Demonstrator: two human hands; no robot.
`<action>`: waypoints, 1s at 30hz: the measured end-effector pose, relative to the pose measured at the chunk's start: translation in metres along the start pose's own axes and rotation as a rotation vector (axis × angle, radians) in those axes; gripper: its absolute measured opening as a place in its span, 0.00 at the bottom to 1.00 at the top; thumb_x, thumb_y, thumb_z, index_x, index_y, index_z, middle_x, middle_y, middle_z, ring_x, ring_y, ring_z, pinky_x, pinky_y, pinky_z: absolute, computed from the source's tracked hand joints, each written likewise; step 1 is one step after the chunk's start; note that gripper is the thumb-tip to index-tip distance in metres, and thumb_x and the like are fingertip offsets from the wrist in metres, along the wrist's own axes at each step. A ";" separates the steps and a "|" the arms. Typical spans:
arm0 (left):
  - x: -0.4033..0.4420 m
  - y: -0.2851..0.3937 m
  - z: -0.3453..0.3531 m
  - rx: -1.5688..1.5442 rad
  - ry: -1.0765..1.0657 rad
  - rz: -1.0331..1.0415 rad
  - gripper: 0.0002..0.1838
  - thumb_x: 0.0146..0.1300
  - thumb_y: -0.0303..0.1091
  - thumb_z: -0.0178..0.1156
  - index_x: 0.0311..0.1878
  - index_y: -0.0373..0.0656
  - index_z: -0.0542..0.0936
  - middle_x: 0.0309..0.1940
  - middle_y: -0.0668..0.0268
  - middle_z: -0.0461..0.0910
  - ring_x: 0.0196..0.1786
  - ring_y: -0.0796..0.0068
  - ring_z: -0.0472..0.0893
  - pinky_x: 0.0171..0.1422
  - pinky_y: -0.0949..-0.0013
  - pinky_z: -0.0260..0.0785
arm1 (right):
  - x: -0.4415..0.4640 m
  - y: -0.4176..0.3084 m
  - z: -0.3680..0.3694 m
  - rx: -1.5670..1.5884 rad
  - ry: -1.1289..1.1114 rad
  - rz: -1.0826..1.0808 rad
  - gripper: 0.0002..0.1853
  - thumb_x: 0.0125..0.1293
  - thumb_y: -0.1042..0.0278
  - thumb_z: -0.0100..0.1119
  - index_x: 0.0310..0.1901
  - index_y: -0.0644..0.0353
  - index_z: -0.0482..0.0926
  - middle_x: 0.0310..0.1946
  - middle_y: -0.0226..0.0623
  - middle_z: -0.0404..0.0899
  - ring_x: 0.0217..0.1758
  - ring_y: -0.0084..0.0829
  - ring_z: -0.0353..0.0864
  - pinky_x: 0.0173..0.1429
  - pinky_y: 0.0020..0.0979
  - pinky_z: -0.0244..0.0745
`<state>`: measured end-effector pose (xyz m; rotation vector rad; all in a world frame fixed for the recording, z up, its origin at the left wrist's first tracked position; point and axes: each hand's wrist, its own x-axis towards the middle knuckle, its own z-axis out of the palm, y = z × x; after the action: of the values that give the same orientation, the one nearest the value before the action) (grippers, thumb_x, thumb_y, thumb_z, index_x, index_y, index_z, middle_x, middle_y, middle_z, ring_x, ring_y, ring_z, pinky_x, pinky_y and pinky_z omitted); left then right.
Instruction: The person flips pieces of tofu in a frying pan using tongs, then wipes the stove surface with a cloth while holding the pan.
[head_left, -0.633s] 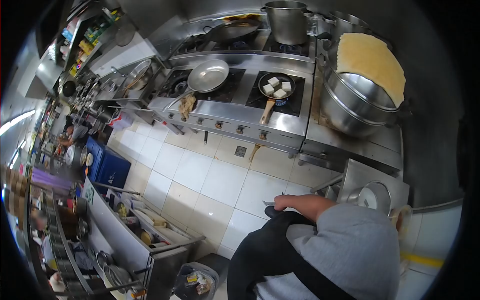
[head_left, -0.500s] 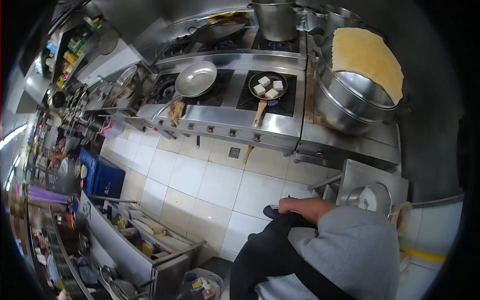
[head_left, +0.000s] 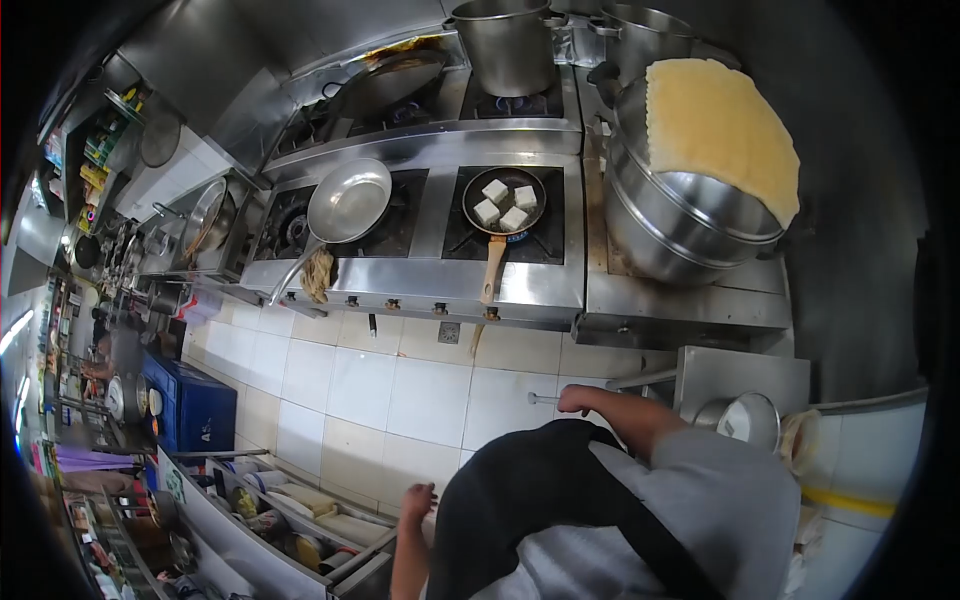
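At the front of my body, my right hand [head_left: 576, 399] is closed around a thin metal utensil [head_left: 541, 399] with a small flat end; its exact kind is too small to tell. My left hand [head_left: 418, 499] hangs lower left over the floor, fingers loosely bent and apart, with nothing visible in it. Beyond both hands, a small black frying pan [head_left: 495, 228] sits on a lit burner, its wooden handle toward me. Several white tofu-like blocks [head_left: 514, 219] lie apart in it. Neither hand touches the pan.
A large steel pan [head_left: 350, 200] rests on the left burner, a cloth [head_left: 318, 277] on its handle. Tall pots [head_left: 505, 55] stand behind. At right, a yellowish sheet [head_left: 720, 135] covers part of a big steel steamer [head_left: 680, 235]. A blue bin [head_left: 195, 405] stands at left.
My view has turned, so the stove sits further left and slightly lower. My left hand has come into view. The utensil in my right hand now shows more clearly.
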<state>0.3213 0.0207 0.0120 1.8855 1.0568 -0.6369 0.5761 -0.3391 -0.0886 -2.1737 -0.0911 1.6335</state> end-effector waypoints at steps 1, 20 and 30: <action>0.012 0.010 -0.006 -0.009 0.003 0.033 0.17 0.60 0.41 0.56 0.40 0.33 0.76 0.25 0.60 0.80 0.23 0.73 0.79 0.24 0.70 0.70 | -0.007 -0.006 -0.008 -0.006 0.016 -0.002 0.23 0.55 0.65 0.48 0.48 0.74 0.74 0.51 0.50 0.73 0.42 0.46 0.80 0.32 0.40 0.81; 0.227 0.085 -0.071 0.297 -0.609 0.957 0.19 0.59 0.44 0.54 0.48 0.43 0.79 0.39 0.55 0.82 0.44 0.58 0.80 0.51 0.63 0.71 | -0.039 -0.001 -0.002 0.178 0.237 0.321 0.20 0.52 0.61 0.54 0.38 0.72 0.79 0.42 0.54 0.78 0.32 0.44 0.83 0.30 0.40 0.81; 0.227 0.215 -0.061 0.391 -1.118 0.527 0.16 0.65 0.39 0.48 0.47 0.42 0.80 0.43 0.65 0.80 0.45 0.75 0.76 0.51 0.70 0.68 | -0.026 -0.070 -0.018 0.073 0.458 0.156 0.19 0.49 0.60 0.52 0.41 0.61 0.77 0.35 0.51 0.79 0.41 0.47 0.79 0.47 0.41 0.73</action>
<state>0.6236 0.1099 -0.0346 1.5845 -0.2873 -1.3819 0.5982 -0.2881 -0.0356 -2.4862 0.2728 1.1504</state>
